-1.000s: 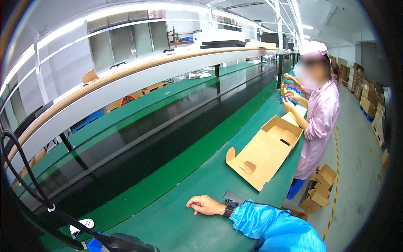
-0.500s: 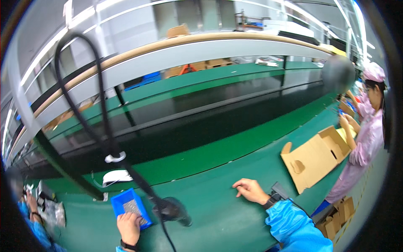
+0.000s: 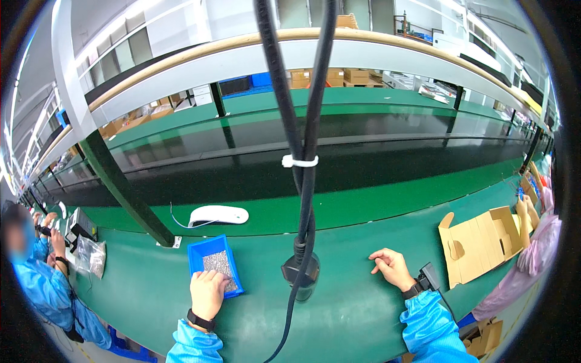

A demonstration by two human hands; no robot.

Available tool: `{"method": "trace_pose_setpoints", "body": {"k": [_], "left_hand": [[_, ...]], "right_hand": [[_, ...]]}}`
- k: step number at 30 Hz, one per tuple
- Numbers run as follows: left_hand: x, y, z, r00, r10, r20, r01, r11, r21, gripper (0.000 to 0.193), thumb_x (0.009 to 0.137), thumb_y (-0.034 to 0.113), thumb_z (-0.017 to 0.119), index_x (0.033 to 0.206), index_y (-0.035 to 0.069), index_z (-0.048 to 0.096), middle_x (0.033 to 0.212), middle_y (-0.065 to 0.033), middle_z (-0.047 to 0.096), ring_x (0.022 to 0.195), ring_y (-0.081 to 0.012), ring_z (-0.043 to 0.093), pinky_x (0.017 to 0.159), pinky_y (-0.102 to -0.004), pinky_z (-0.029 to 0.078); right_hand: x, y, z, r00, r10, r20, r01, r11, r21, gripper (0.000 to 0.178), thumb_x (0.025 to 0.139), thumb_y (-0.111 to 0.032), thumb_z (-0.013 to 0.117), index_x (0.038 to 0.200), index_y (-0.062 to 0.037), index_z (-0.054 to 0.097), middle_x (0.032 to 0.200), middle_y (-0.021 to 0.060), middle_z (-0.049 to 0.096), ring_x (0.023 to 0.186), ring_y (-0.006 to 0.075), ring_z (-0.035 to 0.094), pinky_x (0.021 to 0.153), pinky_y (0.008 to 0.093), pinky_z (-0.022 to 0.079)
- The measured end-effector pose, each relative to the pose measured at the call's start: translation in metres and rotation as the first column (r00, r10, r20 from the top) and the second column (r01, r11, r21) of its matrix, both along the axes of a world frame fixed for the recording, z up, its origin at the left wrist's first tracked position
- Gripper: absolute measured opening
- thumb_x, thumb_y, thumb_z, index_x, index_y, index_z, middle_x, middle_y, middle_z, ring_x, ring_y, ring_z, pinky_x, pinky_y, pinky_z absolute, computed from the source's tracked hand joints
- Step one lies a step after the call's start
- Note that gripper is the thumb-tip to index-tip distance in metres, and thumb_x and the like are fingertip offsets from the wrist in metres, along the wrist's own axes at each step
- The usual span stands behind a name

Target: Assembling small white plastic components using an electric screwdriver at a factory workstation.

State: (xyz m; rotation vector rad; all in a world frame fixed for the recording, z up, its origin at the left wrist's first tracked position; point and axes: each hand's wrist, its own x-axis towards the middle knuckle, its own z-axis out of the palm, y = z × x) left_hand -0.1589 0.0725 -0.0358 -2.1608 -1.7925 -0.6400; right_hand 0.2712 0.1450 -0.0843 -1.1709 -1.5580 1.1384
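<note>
My left hand (image 3: 207, 294) reaches over the near side of a small blue bin (image 3: 195, 257). Its fingers are bent down together onto a heap of small grey metallic pieces (image 3: 218, 263); the fingertips are partly hidden, and I cannot make out what they hold. Away to the right, my right hand (image 3: 392, 268) hovers over or rests on the green bench with nothing in it. Its index finger points left, with the thumb apart below it. Both wrists carry black bands, and a black box-shaped device (image 3: 430, 276) sits by the right one.
A thick black cable (image 3: 308, 206) with a white tie hangs between my hands. Beyond the bin lies a white curved device (image 3: 227, 215) with a thin wire. An opened cardboard box (image 3: 478, 248) lies at right. Co-workers are at both sides; a plastic bag (image 3: 91, 257) lies at left.
The view has swung left, so the bin, box and cable all appear farther right. My left hand stays at the blue bin, and my right hand keeps much the same pose.
</note>
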Motion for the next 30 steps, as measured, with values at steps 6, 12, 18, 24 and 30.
{"method": "trace_pose_setpoints", "body": {"k": [6,12,18,24,30], "left_hand": [[-0.0027,-0.0015,-0.0050,1.000,-0.003,-0.026,0.003,1.000,0.004,0.012,0.067,0.014,0.065,0.066,0.011,0.054,0.064,-0.0025,0.050,0.065,-0.0210,0.051,0.065,-0.0342,0.037],[-0.0009,0.0018,-0.0032,1.000,-0.012,-0.006,0.012,1.000,0.008,0.013,0.066,0.014,0.065,0.066,0.011,0.053,0.064,-0.0025,0.049,0.064,-0.0207,0.051,0.065,-0.0340,0.037],[-0.0036,0.0004,-0.0059,1.000,0.006,-0.004,-0.006,1.000,0.005,0.013,0.066,0.014,0.066,0.066,0.012,0.053,0.065,-0.0020,0.051,0.065,-0.0201,0.052,0.066,-0.0336,0.037],[-0.0034,-0.0014,-0.0033,1.000,-0.002,-0.001,0.002,1.000,-0.009,0.010,0.067,0.014,0.065,0.068,0.012,0.055,0.066,-0.0019,0.052,0.067,-0.0201,0.053,0.067,-0.0335,0.038],[-0.0031,-0.0024,-0.0026,1.000,0.015,0.002,-0.015,0.999,-0.040,0.007,0.069,0.015,0.064,0.070,0.012,0.057,0.067,-0.0019,0.053,0.068,-0.0202,0.054,0.070,-0.0339,0.038]], "right_hand": [[0.0009,-0.0013,0.0004,1.000,0.004,0.018,-0.004,1.000,-0.021,0.015,0.083,0.002,0.045,0.093,0.0032,0.056,0.089,0.0074,0.060,0.065,0.0135,0.062,0.057,0.0227,0.047],[0.0040,0.0017,-0.0022,1.000,-0.007,0.002,0.007,1.000,-0.023,0.014,0.083,0.002,0.045,0.093,0.0029,0.056,0.090,0.0084,0.060,0.065,0.0139,0.062,0.057,0.0231,0.047],[0.0008,0.0033,-0.0015,1.000,0.002,0.008,-0.002,1.000,-0.025,0.014,0.084,0.002,0.045,0.093,0.0025,0.056,0.091,0.0090,0.061,0.064,0.0140,0.062,0.057,0.0232,0.047],[0.0007,-0.0011,-0.0032,1.000,-0.017,-0.012,0.016,0.999,-0.035,0.015,0.083,0.002,0.045,0.093,0.0024,0.056,0.091,0.0097,0.061,0.063,0.0145,0.061,0.057,0.0243,0.048],[0.0011,0.0023,-0.0057,1.000,-0.013,-0.001,0.013,0.999,-0.045,0.015,0.083,0.004,0.044,0.092,0.0037,0.056,0.092,0.0106,0.060,0.062,0.0145,0.060,0.059,0.0250,0.049]]}}
